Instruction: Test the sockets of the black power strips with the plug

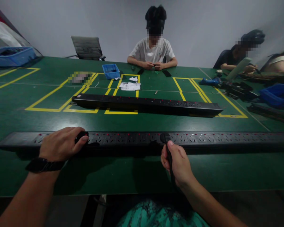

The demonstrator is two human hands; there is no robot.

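Observation:
A long black power strip (pixel 123 138) with a row of sockets and small red lights lies across the near part of the table. My left hand (pixel 61 145), a dark band at its wrist, is closed over the strip's left part; its far fingertips are hidden. The dark area between thumb and forefinger is hard to make out. In my right hand (pixel 177 160) is a black plug (pixel 165 137) with a thick black cable (pixel 172 173) running down toward me. The plug's head is at the sockets near the strip's middle; I cannot tell whether it is fully seated.
Beyond lies a second black power strip (pixel 146 105) on the green table (pixel 123 179), across yellow tape outlines. Farther back are a small blue bin (pixel 110 71) and white papers (pixel 130 85). Blue bins stand at both sides. A person (pixel 152 52) sits opposite; others sit at right.

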